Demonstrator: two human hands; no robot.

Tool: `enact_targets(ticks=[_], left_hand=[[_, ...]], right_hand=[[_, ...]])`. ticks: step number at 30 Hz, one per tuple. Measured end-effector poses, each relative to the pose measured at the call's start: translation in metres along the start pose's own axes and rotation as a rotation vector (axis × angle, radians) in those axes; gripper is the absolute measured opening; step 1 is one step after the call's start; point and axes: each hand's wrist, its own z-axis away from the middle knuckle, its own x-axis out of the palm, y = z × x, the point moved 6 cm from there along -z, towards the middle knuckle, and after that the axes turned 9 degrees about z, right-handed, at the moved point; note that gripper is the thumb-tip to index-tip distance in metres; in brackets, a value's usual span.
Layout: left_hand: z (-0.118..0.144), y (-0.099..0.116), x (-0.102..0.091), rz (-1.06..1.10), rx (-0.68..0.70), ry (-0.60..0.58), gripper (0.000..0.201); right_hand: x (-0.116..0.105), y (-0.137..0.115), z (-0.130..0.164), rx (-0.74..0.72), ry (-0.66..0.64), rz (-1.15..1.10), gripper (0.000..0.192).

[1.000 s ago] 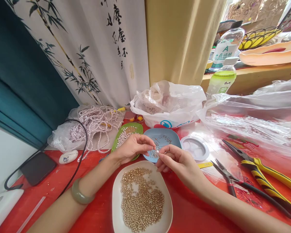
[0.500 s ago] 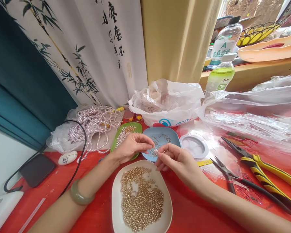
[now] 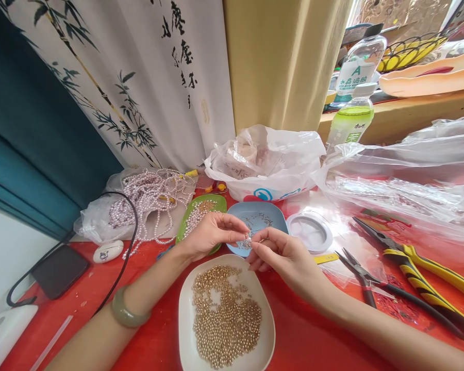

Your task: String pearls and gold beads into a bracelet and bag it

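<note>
My left hand (image 3: 218, 234) is pinched, thumb against forefinger, with its tips over the blue tray (image 3: 280, 219). Something too small to make out may be between them. Facing it, my right hand (image 3: 274, 250) pinches a small whitish pearl bead (image 3: 248, 241). The fingertips of both hands meet at this bead. Small metal findings lie in the blue tray, partly hidden by my fingers. Below my hands stands a cream tray (image 3: 270, 330) full of gold beads (image 3: 228, 319). A green tray (image 3: 185, 221) with pink and gold beads sits beside my left wrist.
Strings of pink pearls (image 3: 150, 201) lie at the back left near a black cable (image 3: 135, 216). At the right are small pliers (image 3: 365, 275) and larger yellow-black pliers (image 3: 413, 268). A white ring-shaped spool (image 3: 309, 232) and a plastic bag (image 3: 270, 165) are behind.
The left fingertips have shifted slightly right, closing onto the bead at the right fingertips. The right hand has barely moved.
</note>
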Motion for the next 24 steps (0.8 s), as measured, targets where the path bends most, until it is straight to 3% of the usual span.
enact_targets(ticks=[16,24], left_hand=[[0.007,0.017,0.014,-0.158,0.106,-0.078,0.01],[0.004,0.017,0.006,-0.192,0.089,-0.006,0.01]], right_hand=[[-0.001,-0.005,0.002,-0.012,-0.005,-0.067,0.019],[0.002,0.0,-0.001,-0.021,-0.05,-0.044,0.014]])
